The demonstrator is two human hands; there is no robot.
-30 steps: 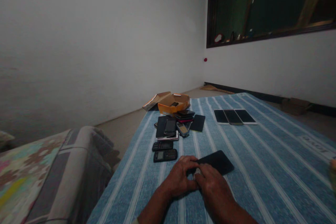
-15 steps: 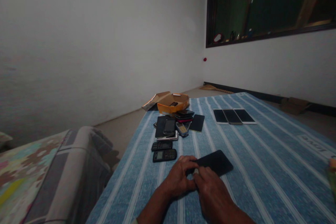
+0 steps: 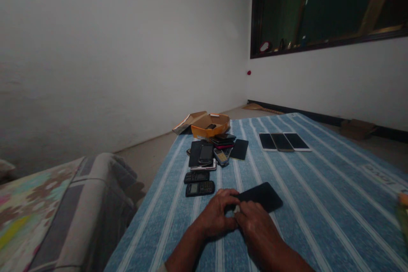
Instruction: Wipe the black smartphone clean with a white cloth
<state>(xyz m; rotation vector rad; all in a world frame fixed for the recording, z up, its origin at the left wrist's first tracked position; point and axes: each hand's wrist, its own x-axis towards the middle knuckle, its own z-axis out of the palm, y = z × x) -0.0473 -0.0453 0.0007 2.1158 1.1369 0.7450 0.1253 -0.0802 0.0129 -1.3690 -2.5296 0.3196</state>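
A black smartphone lies flat on the blue striped cloth in front of me. My left hand grips its near left corner with curled fingers. My right hand is closed beside it, fingertips pinched at the same corner, thumbs nearly touching. What the right fingers hold is too small to make out.
Two black keypad phones lie to the left, a heap of phones beyond them, and an orange box at the cloth's far edge. Three smartphones lie in a row at the back right. A patterned bolster sits at left.
Both hands stay at the phone's near corner; the right hand has edged slightly towards me. The phone has not moved.
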